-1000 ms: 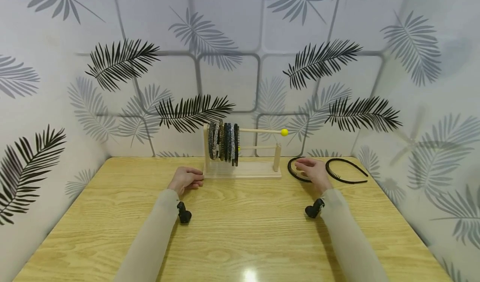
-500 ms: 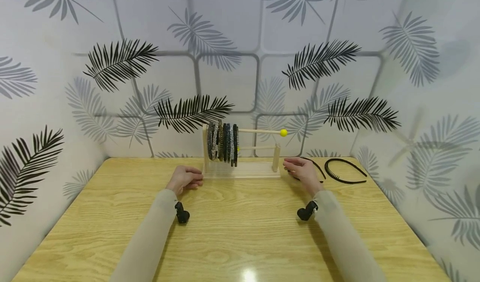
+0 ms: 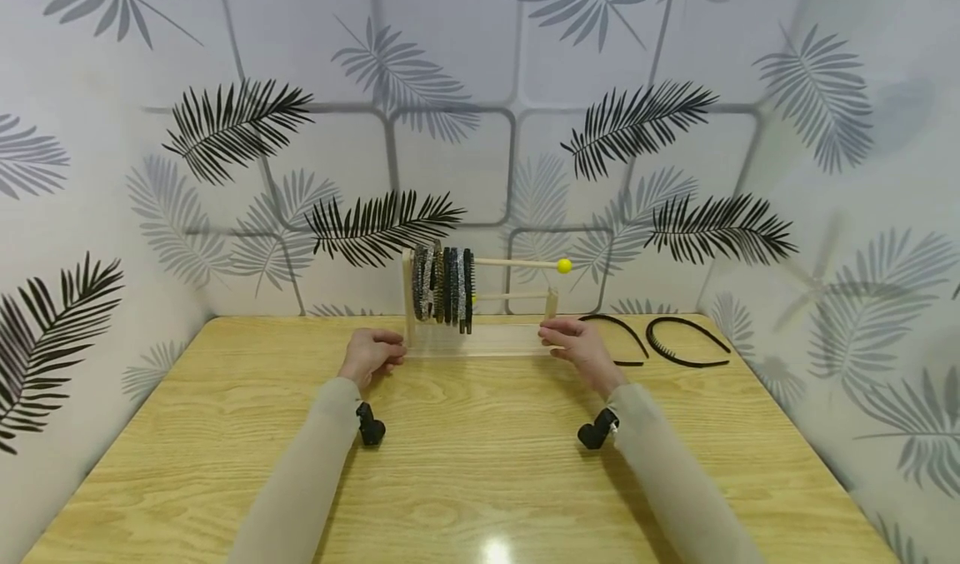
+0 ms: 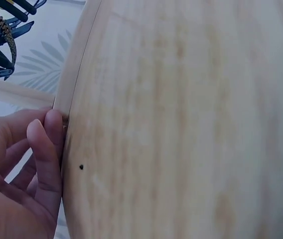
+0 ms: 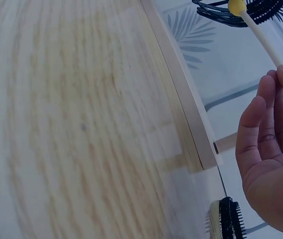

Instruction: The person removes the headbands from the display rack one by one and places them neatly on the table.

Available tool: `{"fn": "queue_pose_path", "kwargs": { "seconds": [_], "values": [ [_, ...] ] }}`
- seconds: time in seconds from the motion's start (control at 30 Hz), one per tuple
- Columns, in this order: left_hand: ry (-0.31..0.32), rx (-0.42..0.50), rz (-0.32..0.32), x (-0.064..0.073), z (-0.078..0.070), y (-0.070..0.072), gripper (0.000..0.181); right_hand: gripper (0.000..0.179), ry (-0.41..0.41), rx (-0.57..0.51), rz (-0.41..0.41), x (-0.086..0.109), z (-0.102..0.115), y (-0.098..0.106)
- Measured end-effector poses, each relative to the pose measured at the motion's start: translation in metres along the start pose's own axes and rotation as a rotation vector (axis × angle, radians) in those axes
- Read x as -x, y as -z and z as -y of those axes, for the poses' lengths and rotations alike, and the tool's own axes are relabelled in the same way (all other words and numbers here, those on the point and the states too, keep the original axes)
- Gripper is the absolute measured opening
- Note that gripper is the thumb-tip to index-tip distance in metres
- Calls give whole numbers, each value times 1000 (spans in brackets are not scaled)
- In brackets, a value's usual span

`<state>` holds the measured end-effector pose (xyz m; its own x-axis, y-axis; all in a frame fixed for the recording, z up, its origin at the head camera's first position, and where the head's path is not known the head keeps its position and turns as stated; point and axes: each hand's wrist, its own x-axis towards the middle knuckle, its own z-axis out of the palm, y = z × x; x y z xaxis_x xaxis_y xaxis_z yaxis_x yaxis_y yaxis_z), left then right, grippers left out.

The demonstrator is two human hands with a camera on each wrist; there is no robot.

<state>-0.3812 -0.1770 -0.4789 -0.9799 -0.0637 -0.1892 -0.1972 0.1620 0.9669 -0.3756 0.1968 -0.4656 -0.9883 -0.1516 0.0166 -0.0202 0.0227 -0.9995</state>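
A pale wooden headband rack [image 3: 480,343] stands at the back of the table, its upper rod tipped by a yellow ball [image 3: 564,266]. Several dark and glittery headbands [image 3: 447,285] hang bunched toward the rack's left post. My left hand [image 3: 369,356] pinches the left end of the base; in the left wrist view its fingertips meet the base corner. My right hand [image 3: 577,347] hovers by the right post, partly hiding its foot. Its fingers are loosely bent, holding nothing, and in the right wrist view they overlap the rod with the yellow end [image 5: 237,7].
Two black toothed headbands lie on the table right of the rack: a nearer headband [image 3: 633,339], partly behind my right hand, and a farther headband [image 3: 686,322]. The patterned wall [image 3: 480,164] stands directly behind the table [image 3: 480,447].
My right hand has moved left, from over the nearer loose headband to the rack's right post. More of that headband shows now. My left hand stays at the base's left end.
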Motion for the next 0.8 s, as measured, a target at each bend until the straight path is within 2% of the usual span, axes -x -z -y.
{"fn": "queue_pose_path", "kwargs": {
  "seconds": [0.2,0.47,0.8],
  "values": [
    [15,-37,-43,0,-2,-2,27,45,-9,2,20,0,2,-6],
    [-14,-89,-94,1,-4,-5,25,44,-1,-6,43,0,1,-13],
    [-16,-142,-95,2,-5,-1,23,40,-6,-14,74,2,4,-26]
  ]
}}
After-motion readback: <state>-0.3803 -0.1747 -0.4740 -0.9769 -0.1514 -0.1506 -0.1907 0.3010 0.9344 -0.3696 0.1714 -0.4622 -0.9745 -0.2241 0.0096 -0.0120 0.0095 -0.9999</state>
